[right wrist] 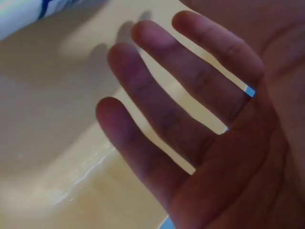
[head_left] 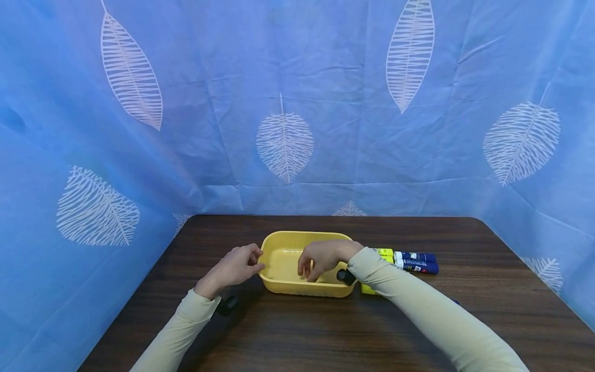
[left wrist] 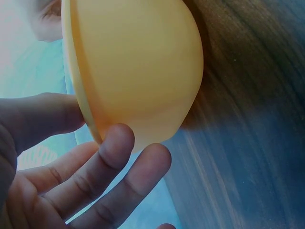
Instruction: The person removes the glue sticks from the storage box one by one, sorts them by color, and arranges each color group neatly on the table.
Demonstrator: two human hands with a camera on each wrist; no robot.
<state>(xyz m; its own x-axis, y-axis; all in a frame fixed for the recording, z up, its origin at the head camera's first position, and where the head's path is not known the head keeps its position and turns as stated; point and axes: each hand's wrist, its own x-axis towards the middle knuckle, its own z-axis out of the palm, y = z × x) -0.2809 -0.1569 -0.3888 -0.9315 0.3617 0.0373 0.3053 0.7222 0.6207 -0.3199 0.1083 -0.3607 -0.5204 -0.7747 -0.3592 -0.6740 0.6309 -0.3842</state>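
A yellow plastic basin (head_left: 307, 288) with rounded corners stands on the dark wooden table. At its left end my left hand (head_left: 238, 264) holds the rim. In the left wrist view the thumb (left wrist: 52, 114) meets the rim of the basin (left wrist: 143, 62) from one side and the fingers curl at the other. My right hand (head_left: 323, 257) reaches over the inside of the basin, fingers pointing down. In the right wrist view its fingers (right wrist: 157, 105) are spread and relaxed, with nothing between them. A white cylinder with a blue stripe (right wrist: 21, 16) shows partly beside them, in the corner.
Right of the basin, partly behind the right sleeve, lie several tubes: blue-and-white ones (head_left: 420, 266) and bright yellow ones (head_left: 385, 252). A blue leaf-patterned curtain (head_left: 321, 155) hangs behind the table (head_left: 297, 330) and along both sides.
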